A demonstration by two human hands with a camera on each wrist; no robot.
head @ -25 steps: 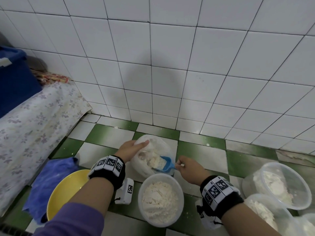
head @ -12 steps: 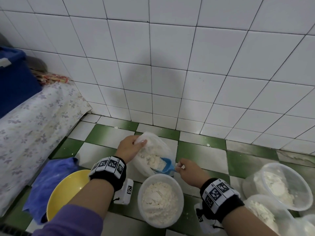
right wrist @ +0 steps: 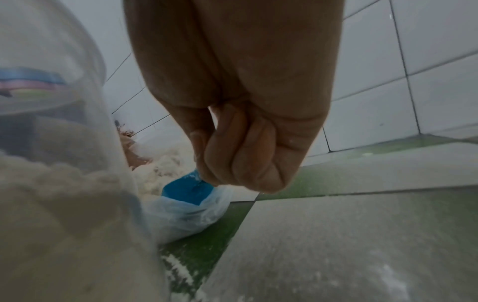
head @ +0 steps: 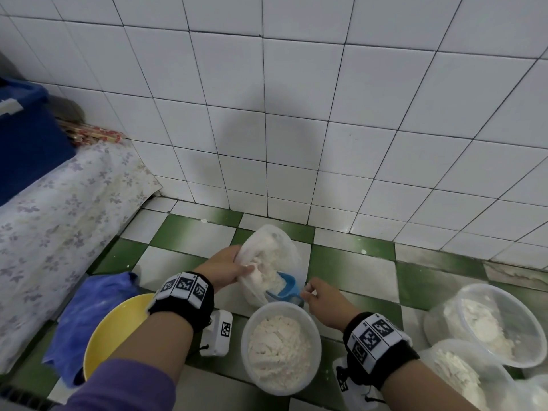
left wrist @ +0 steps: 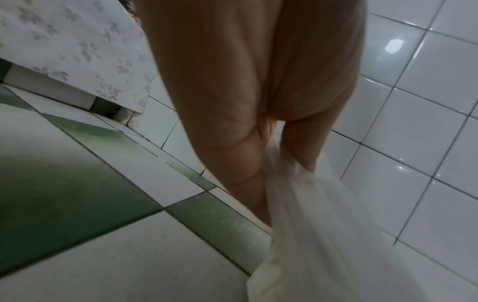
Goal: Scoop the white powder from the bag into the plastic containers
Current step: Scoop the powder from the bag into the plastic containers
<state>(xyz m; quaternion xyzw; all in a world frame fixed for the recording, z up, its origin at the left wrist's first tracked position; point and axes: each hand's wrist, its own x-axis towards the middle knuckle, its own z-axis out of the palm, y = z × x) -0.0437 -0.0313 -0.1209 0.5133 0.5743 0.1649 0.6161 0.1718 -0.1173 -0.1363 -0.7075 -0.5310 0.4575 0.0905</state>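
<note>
Since a second ago, left hand (head: pixel 224 266) has bunched the bag (head: pixel 271 256) mouth in a closed grip, lower centre; right hand (head: pixel 323 301) pinches the blue scoop (head: pixel 286 287) buried in powder. Loading step; next, lift it level over the near-full container (head: pixel 280 350) below.

yellow bowl (head: pixel 118 327) on floor | blue cloth (head: pixel 86 310) touching bowl's left side | floral cloth (head: pixel 53 215) left of bowl | dark blue bin (head: pixel 26 137) beyond bowl, on floral cloth
</note>
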